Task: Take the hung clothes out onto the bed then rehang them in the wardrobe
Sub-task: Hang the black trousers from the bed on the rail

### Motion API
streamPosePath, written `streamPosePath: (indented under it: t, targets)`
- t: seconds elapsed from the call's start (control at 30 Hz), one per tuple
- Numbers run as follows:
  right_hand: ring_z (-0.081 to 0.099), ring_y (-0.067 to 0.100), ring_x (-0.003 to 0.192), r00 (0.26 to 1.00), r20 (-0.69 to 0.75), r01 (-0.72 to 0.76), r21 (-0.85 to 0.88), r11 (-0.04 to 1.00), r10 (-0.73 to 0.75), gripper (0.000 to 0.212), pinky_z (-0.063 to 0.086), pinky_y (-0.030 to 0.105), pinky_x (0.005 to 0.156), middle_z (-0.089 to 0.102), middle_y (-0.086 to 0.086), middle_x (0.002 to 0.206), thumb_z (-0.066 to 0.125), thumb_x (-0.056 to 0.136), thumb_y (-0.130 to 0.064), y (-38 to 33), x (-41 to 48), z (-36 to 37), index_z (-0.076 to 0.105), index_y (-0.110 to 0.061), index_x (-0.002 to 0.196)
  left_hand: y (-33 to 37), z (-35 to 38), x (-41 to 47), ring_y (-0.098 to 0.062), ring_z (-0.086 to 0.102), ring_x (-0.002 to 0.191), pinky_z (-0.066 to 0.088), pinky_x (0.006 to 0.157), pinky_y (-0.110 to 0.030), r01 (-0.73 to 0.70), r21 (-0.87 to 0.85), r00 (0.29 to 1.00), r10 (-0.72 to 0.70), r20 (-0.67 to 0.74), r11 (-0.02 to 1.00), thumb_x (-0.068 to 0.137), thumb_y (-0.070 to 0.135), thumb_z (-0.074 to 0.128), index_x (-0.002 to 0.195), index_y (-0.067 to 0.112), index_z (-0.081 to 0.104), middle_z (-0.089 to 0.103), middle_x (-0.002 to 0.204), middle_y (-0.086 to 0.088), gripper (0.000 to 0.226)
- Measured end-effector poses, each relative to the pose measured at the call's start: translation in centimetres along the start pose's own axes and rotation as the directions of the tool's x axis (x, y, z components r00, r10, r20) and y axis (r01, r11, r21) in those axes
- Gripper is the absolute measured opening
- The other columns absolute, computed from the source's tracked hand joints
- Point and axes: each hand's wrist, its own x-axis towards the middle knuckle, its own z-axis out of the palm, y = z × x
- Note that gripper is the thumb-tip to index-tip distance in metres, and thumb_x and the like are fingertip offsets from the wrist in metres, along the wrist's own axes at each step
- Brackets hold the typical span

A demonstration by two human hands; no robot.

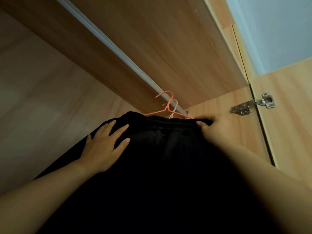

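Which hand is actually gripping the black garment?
The right hand: it pinches the top edge of the black garment by the end of the orange hanger. The left hand only lies flat on the fabric, fingers straight.

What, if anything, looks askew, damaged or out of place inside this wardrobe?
Nothing is clearly damaged or spilled. The black garment sits bunched along the orange hanger on the rail, but the left hand rests flat on it and the right hand pinches its top edge, so it is mid-handling.
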Motion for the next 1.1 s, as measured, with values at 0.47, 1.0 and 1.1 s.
streamPosePath:
  t: [0.47, 1.0, 1.1]
  targets:
    - [0.061, 0.027, 0.097, 0.996, -0.078, -0.066, -0.195, 0.979, 0.052, 0.021, 0.044, 0.026, 0.072, 0.068, 0.002, 0.103, 0.057, 0.087, -0.023, -1.4, 4.9, 0.7, 0.069, -0.029, 0.103, 4.6, 0.3, 3.0, -0.017, 0.018, 0.142, 0.021, 0.114, -0.033, -0.074, -0.272, 0.987, 0.109, 0.117, 0.960, 0.086, 0.063, 0.032, 0.142, 0.048, 0.025, 0.017, 0.155, 0.007, 0.058]
    - [0.056, 0.032, 0.108, 0.968, 0.134, 0.247, -0.324, 0.913, -0.214, 0.034, 0.046, 0.034, 0.080, 0.061, 0.008, 0.119, 0.054, 0.090, -0.029, -2.5, 0.8, 3.9, 0.055, -0.026, 0.124, 0.7, 4.2, -1.6, -0.013, 0.004, 0.144, 0.012, 0.116, -0.033, -0.028, -0.220, 0.980, 0.070, 0.184, 0.975, 0.076, 0.072, 0.021, 0.143, 0.052, 0.013, 0.003, 0.157, 0.013, 0.070]
    - [0.051, 0.032, 0.116, 0.955, 0.162, 0.293, -0.387, 0.874, -0.248, 0.052, 0.047, 0.041, 0.087, 0.046, 0.006, 0.136, 0.050, 0.091, -0.039, -2.4, -1.2, 3.4, 0.035, -0.024, 0.138, 1.0, 4.5, -1.9, -0.015, 0.004, 0.144, 0.012, 0.115, -0.033, -0.009, -0.240, 0.982, 0.054, 0.182, 0.971, 0.076, 0.072, 0.020, 0.143, 0.052, 0.013, 0.003, 0.157, 0.012, 0.071]
